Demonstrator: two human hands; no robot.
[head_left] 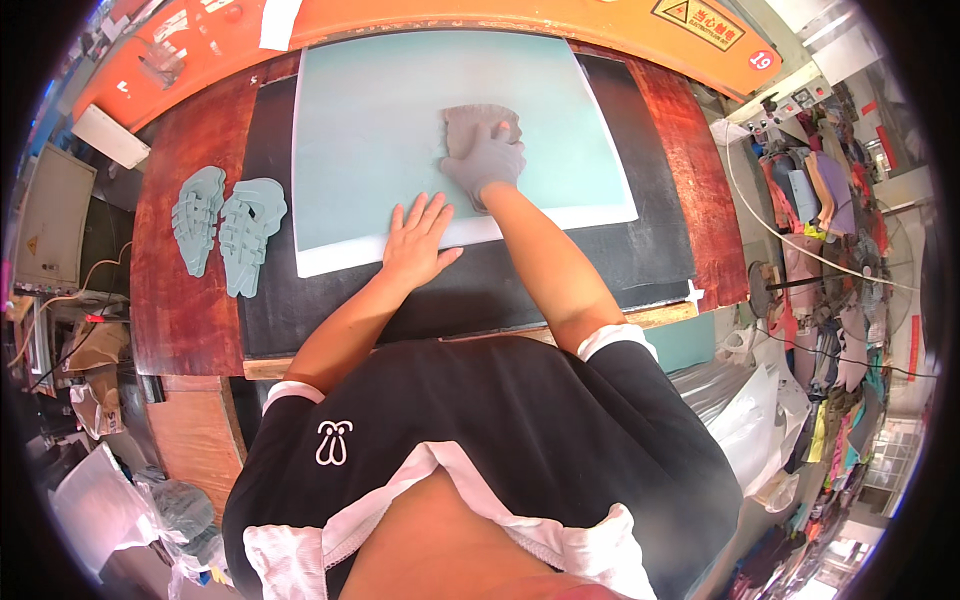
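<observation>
A large pale blue-green sheet [380, 130] with a white near border lies flat over a black mat [460, 290]. My left hand [418, 238] rests on the sheet's near edge, bare and open, with its fingers stretched out. Farther in and to the right, my right hand [490, 165] wears a grey glove. It presses a bunched grey cloth [478, 118] against the sheet, and its fingers are closed on the cloth. Two pale blue-green die-cut pieces with cut-out straps, the left one [198, 220] and the right one [252, 230], lie side by side left of the sheet.
The mat sits on a reddish-brown wooden board [180, 320]. An orange machine beam [400, 15] runs along the far side. A control box with buttons [795, 100] is at the far right. Many coloured material scraps [820, 280] hang at the right, and clear plastic [745, 400] lies lower right.
</observation>
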